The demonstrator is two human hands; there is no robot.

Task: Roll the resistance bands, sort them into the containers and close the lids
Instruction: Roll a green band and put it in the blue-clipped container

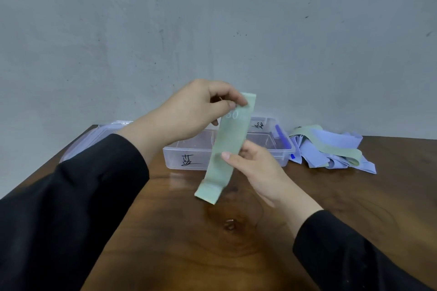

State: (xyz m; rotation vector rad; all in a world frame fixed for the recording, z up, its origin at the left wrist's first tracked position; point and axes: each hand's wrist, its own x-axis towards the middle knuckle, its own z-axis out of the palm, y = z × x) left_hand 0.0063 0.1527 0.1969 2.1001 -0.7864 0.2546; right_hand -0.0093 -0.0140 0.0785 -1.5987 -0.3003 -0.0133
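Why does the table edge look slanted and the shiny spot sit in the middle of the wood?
Head view: the wide-angle lens bends things, so the wooden table splays outward toward the corners. Head view: a soft glare lies on the varnish below the green band held by the left hand and right hand. Head view: light is dim and even; the print on the band is blurred.

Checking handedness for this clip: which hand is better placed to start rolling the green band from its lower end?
Probably the right hand. It holds the green band at mid-length, nearer the loose lower end above the table. The left hand pinches the top end.
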